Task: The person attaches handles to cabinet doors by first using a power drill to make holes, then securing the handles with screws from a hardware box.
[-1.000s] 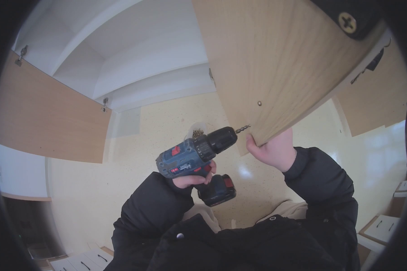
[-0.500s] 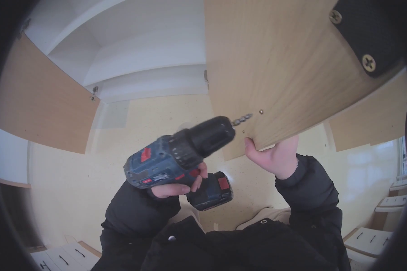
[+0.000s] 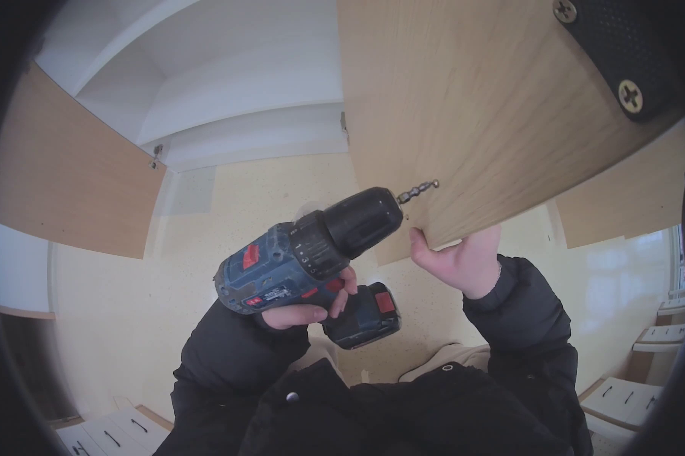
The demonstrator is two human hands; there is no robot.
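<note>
My left hand is wrapped round the grip of a blue and black cordless drill, which points up and to the right. Its twist bit has its tip right at a small hole in the wooden cabinet door. Below that is another small mark in the wood. At the door's lower edge, my right hand grips the panel, thumb on the near face and the other fingers hidden behind it. The drill's battery hangs below my left hand.
A second wooden door stands open at the left, with white cabinet shelves between the doors. A black bracket with brass screws is close at upper right. White drawers stand at lower right, others at lower left.
The drill has moved slightly right and up, bringing the bit's tip from beside the hole to right at it. My right hand has stayed on the door's edge.
</note>
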